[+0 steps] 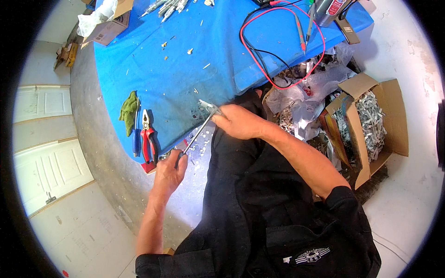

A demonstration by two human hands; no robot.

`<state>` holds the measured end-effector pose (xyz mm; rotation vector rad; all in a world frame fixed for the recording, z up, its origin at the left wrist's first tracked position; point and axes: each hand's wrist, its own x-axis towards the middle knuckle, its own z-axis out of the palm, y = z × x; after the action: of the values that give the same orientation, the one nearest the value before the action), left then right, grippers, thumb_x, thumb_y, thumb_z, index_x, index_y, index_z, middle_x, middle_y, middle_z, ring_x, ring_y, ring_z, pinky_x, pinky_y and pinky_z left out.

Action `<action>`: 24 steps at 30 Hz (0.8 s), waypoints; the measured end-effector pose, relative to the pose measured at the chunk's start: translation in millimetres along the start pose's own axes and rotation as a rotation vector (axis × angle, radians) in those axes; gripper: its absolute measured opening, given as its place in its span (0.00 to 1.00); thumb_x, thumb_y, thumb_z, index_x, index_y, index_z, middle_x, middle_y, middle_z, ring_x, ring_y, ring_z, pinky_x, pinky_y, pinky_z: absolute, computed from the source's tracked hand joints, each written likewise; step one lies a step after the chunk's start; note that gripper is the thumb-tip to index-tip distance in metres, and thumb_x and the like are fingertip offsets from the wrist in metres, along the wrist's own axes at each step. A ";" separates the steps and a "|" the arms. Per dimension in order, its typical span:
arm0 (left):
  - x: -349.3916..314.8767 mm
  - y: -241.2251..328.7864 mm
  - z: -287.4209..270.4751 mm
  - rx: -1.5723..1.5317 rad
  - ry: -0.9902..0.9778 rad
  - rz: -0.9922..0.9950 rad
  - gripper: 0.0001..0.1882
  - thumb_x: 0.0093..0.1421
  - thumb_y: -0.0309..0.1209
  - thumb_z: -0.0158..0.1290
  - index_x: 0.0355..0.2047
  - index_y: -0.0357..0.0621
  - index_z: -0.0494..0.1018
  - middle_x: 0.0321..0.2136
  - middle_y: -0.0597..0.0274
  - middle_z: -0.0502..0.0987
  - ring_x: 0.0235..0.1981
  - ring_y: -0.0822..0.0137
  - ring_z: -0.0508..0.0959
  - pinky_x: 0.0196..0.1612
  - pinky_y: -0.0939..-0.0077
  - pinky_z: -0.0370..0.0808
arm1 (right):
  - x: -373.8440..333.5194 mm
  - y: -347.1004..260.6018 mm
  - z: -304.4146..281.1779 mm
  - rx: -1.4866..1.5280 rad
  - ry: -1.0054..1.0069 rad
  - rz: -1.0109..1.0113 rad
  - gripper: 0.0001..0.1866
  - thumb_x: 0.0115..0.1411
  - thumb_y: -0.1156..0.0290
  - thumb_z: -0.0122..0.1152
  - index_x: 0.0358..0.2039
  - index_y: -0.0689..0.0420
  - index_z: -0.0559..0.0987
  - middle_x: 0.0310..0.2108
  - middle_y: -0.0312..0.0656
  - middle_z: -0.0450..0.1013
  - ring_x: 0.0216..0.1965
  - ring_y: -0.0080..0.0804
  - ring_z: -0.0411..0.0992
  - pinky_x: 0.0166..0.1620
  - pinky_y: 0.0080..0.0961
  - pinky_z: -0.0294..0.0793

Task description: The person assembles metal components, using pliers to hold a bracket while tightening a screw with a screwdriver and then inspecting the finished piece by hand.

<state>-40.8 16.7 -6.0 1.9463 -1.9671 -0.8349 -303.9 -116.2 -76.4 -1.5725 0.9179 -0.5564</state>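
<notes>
My left hand is closed around the dark handle of a screwdriver. Its metal shaft slants up and right to a small whitish-grey part, whose exact kind I cannot make out. My right hand grips that part at the near edge of the blue-covered table, and its fingers partly hide it. The screwdriver's tip meets the part close to my right fingers. Left of the hands, red-and-black combination pliers lie beside a blue-handled screwdriver and a crumpled green cloth.
Several long grey parts lie at the table's far side. Red and black test leads loop over its right edge. On the right stands a cardboard box of white scraps beside crumpled plastic. Another carton sits far left.
</notes>
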 end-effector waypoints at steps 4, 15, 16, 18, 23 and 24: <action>0.2 9.3 2.1 0.050 0.048 0.043 0.08 0.67 0.31 0.58 0.41 0.38 0.75 0.27 0.40 0.81 0.25 0.41 0.82 0.29 0.55 0.76 | -5.8 -7.4 0.1 -0.063 0.062 -0.032 0.21 0.69 0.59 0.54 0.37 0.69 0.78 0.33 0.67 0.77 0.40 0.66 0.78 0.42 0.53 0.75; -20.5 56.8 -37.0 0.179 0.069 -0.034 0.09 0.66 0.32 0.60 0.37 0.39 0.76 0.25 0.42 0.80 0.26 0.39 0.81 0.28 0.53 0.75 | -11.5 -16.0 9.3 -0.181 0.113 0.132 0.21 0.68 0.56 0.56 0.37 0.66 0.78 0.35 0.65 0.78 0.41 0.67 0.78 0.43 0.57 0.74; -21.5 56.2 -38.1 0.186 0.066 -0.028 0.09 0.67 0.33 0.59 0.38 0.39 0.76 0.24 0.42 0.79 0.25 0.41 0.80 0.28 0.55 0.74 | -11.2 -15.9 9.7 -0.184 0.114 0.126 0.21 0.68 0.56 0.56 0.37 0.65 0.78 0.35 0.65 0.78 0.41 0.67 0.78 0.43 0.57 0.74; -24.0 53.5 -40.0 0.198 0.055 -0.017 0.10 0.68 0.34 0.58 0.39 0.38 0.77 0.21 0.40 0.77 0.21 0.45 0.79 0.27 0.58 0.73 | -11.5 -17.1 9.1 -0.192 0.120 0.124 0.21 0.68 0.55 0.56 0.37 0.66 0.78 0.35 0.65 0.78 0.41 0.67 0.78 0.44 0.57 0.74; -23.2 68.7 -48.1 0.171 0.065 -0.059 0.10 0.67 0.34 0.59 0.37 0.38 0.77 0.23 0.42 0.78 0.23 0.44 0.80 0.28 0.57 0.74 | -12.0 -15.8 9.9 -0.179 0.119 0.138 0.22 0.69 0.54 0.56 0.37 0.66 0.78 0.36 0.65 0.79 0.42 0.66 0.78 0.44 0.57 0.75; -23.2 70.0 -50.1 0.168 0.068 -0.064 0.11 0.68 0.34 0.58 0.39 0.38 0.77 0.22 0.42 0.78 0.22 0.47 0.79 0.28 0.58 0.73 | -11.4 -14.1 10.7 -0.166 0.115 0.136 0.22 0.69 0.54 0.56 0.37 0.66 0.78 0.36 0.65 0.79 0.42 0.66 0.78 0.44 0.57 0.75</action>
<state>-69.5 24.3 78.1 2.1106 -2.0031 -0.6273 -298.7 -100.4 -63.6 -1.6236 1.1747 -0.4881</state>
